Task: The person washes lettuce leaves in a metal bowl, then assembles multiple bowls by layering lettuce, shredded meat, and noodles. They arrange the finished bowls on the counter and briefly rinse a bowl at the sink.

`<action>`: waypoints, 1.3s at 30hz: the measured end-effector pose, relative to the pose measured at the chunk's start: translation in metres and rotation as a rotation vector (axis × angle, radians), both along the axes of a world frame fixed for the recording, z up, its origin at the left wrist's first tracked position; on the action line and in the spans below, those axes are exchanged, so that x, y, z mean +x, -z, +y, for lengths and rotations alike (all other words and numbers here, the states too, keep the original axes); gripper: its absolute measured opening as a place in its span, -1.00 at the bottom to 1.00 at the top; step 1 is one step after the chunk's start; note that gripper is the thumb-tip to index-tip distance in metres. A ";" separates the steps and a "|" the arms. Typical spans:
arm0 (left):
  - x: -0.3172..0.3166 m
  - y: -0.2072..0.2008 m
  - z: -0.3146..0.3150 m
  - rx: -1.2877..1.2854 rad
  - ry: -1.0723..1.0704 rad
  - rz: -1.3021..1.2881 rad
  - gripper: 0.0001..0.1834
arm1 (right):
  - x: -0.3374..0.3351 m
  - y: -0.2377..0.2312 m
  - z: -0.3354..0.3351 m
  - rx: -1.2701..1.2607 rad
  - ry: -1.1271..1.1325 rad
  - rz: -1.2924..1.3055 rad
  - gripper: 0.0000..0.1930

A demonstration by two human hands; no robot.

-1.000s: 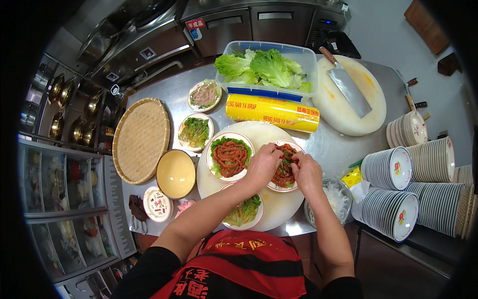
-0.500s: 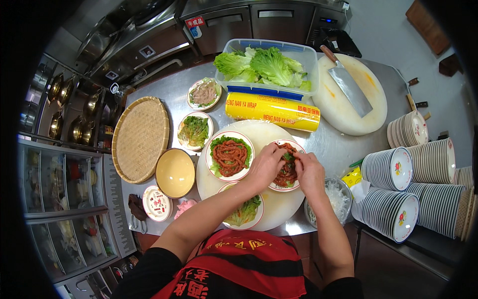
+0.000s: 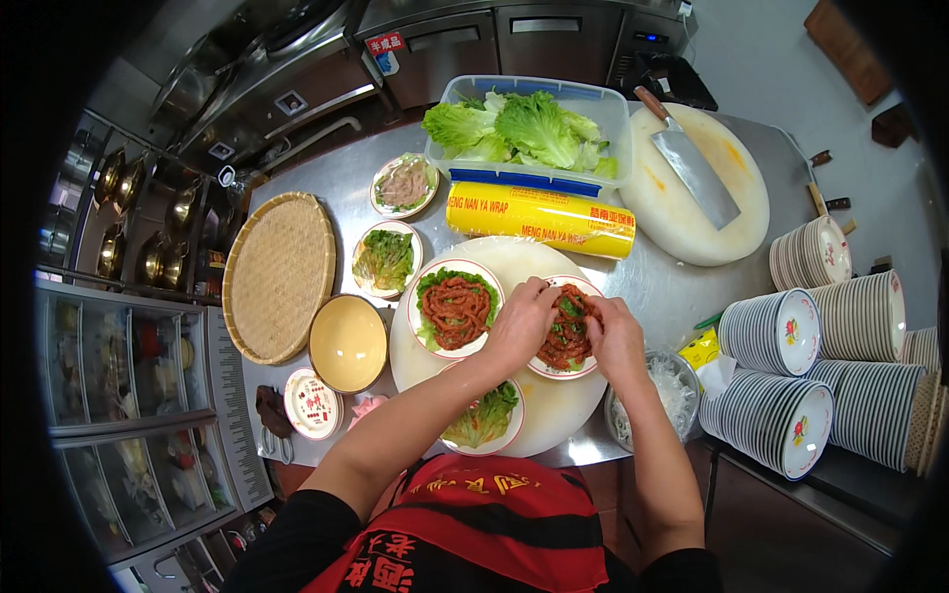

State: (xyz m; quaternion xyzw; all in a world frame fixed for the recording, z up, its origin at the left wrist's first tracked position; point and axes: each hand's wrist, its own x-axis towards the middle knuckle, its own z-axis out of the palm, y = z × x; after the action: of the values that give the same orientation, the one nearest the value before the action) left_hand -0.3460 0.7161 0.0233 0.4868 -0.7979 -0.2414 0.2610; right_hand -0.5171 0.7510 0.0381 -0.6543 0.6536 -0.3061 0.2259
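Observation:
Both hands work over a white, red-rimmed plate (image 3: pixel 557 375) of reddish-brown marinated meat strips (image 3: pixel 565 339) on green leaves. My left hand (image 3: pixel 522 322) pinches at the left edge of the strips. From the right, my right hand (image 3: pixel 617 341) has its fingers curled onto the same strips. Some fingertips are hidden. To the left sits a second plate of meat strips (image 3: pixel 457 308), coiled over lettuce. Nearer me, a plate of lettuce leaves (image 3: pixel 482 420) is partly covered by my left forearm. These plates rest on a round white cutting board (image 3: pixel 554 420).
A lettuce tub (image 3: pixel 611 128) and yellow cling wrap roll (image 3: pixel 539 219) lie beyond. A cleaver (image 3: pixel 695 176) rests on another round board (image 3: pixel 657 237). Plate stacks (image 3: pixel 766 336) stand right, beside a bowl of white shreds (image 3: pixel 667 397). Left are a woven tray (image 3: pixel 277 277) and yellow bowl (image 3: pixel 348 344).
My hands have shifted slightly on the meat strips, the right one's fingers now lower at their right edge. The plate under them has moved slightly to the left.

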 end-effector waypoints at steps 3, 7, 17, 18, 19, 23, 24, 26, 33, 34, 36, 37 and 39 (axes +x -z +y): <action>0.000 -0.003 -0.005 -0.041 -0.010 0.014 -0.68 | -0.001 -0.007 -0.001 -0.008 0.068 0.011 -0.74; -0.006 0.000 -0.019 -0.050 0.111 -0.017 -0.70 | 0.000 -0.007 -0.001 0.093 0.072 0.127 -0.75; 0.017 -0.013 -0.011 0.002 0.050 0.004 -0.80 | -0.014 -0.010 0.013 0.020 0.120 0.027 -0.81; 0.019 -0.012 -0.009 0.004 0.046 -0.012 -0.81 | -0.014 -0.009 0.016 0.021 0.103 0.076 -0.82; 0.017 -0.012 -0.007 0.017 0.039 -0.040 -0.80 | -0.011 -0.008 0.018 0.022 0.085 0.125 -0.83; 0.005 -0.005 -0.001 0.031 -0.024 -0.055 -0.78 | 0.001 0.000 0.015 0.036 0.105 0.206 -0.82; 0.002 -0.003 -0.001 0.027 -0.036 -0.050 -0.78 | 0.003 0.000 0.014 0.029 0.107 0.213 -0.83; -0.001 0.003 -0.002 0.019 -0.049 -0.046 -0.79 | 0.007 -0.003 0.012 0.015 0.110 0.225 -0.84; -0.012 0.000 -0.004 0.040 -0.122 -0.091 -0.85 | 0.020 0.001 -0.008 -0.003 -0.001 0.347 -0.84; -0.012 0.002 -0.005 0.039 -0.111 -0.084 -0.85 | 0.021 0.004 -0.011 0.015 -0.004 0.372 -0.84; -0.010 0.004 -0.005 0.022 -0.098 -0.089 -0.87 | 0.020 0.007 -0.013 0.018 -0.028 0.374 -0.84; -0.008 0.005 -0.005 0.007 -0.095 -0.101 -0.87 | 0.018 0.007 -0.012 0.003 -0.048 0.349 -0.84; -0.005 0.004 -0.005 -0.010 -0.092 -0.104 -0.88 | 0.014 0.009 -0.010 -0.020 -0.083 0.322 -0.85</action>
State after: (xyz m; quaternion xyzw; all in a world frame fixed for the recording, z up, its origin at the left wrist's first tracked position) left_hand -0.3506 0.7112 0.0192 0.5336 -0.7884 -0.1995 0.2323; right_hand -0.5027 0.7413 0.0293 -0.7235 0.6508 -0.1939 0.1241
